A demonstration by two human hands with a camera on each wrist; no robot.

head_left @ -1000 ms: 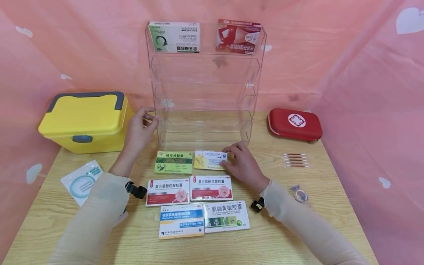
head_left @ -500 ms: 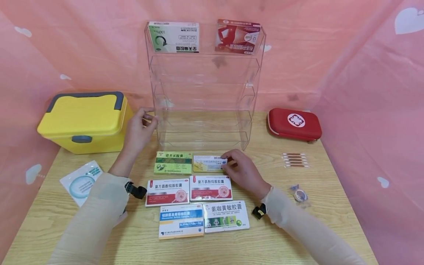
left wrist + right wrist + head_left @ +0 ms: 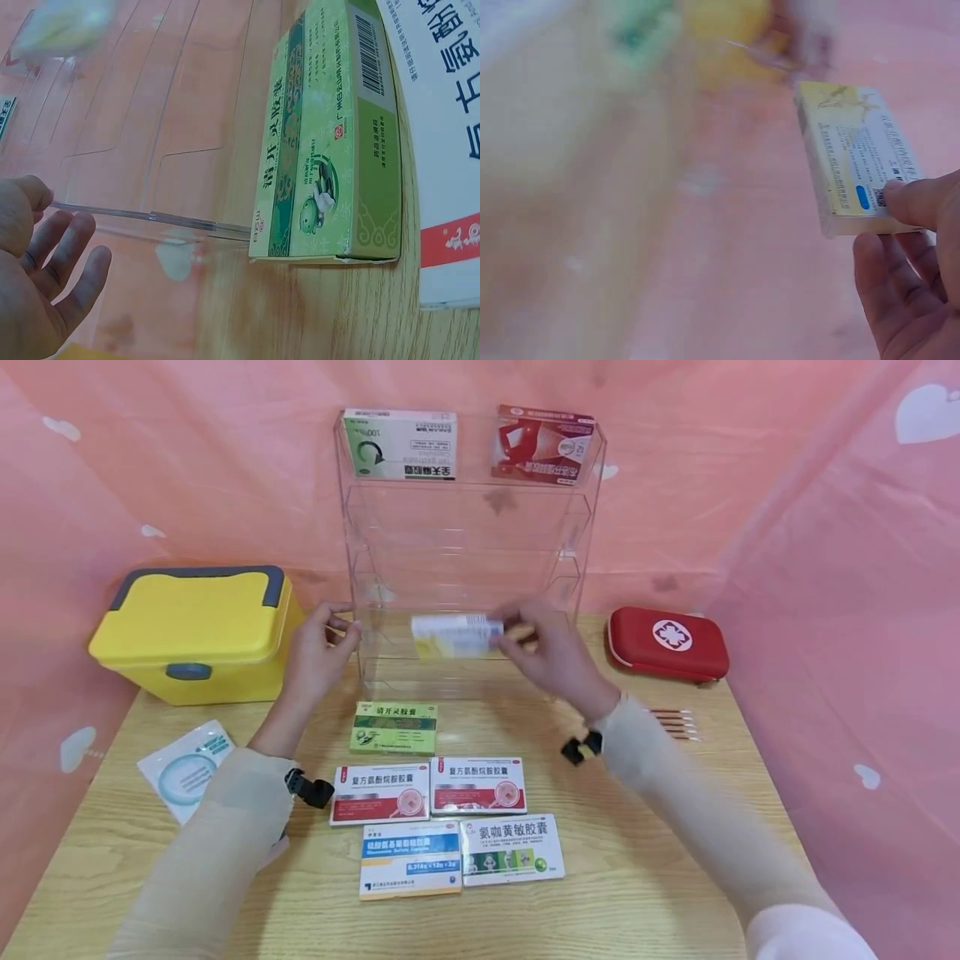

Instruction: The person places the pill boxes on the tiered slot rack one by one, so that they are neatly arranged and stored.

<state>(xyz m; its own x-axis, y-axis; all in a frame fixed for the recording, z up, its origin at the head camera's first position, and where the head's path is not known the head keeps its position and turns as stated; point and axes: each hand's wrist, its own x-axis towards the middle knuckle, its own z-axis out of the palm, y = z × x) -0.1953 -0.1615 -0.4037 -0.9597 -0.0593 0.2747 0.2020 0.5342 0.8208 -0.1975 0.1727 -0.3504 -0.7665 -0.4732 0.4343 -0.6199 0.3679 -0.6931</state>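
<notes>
My right hand (image 3: 551,652) pinches one end of a white and yellow medicine box (image 3: 453,637), held up before the lower tiers of a clear tiered display rack (image 3: 465,510). In the right wrist view the thumb lies on the printed face of that medicine box (image 3: 855,154), with fingers beneath. My left hand (image 3: 318,643) pinches the rack's left side edge; the left wrist view shows thumb and forefinger on the clear panel (image 3: 150,216). A green medicine box (image 3: 393,728) lies in front of the rack. A white-green box (image 3: 405,445) and a red box (image 3: 543,446) stand in the top tier.
Two red-white boxes (image 3: 381,795), a blue-white box (image 3: 411,860) and a white-green box (image 3: 513,850) lie nearer on the table. A yellow case (image 3: 191,635) stands left above a white packet (image 3: 187,772). To the right are a red pouch (image 3: 667,643) and cotton swabs (image 3: 678,724).
My right hand has tilted the white and yellow medicine box, lifted it off the table and carried it up in front of the rack. The left hand stays at the rack's edge.
</notes>
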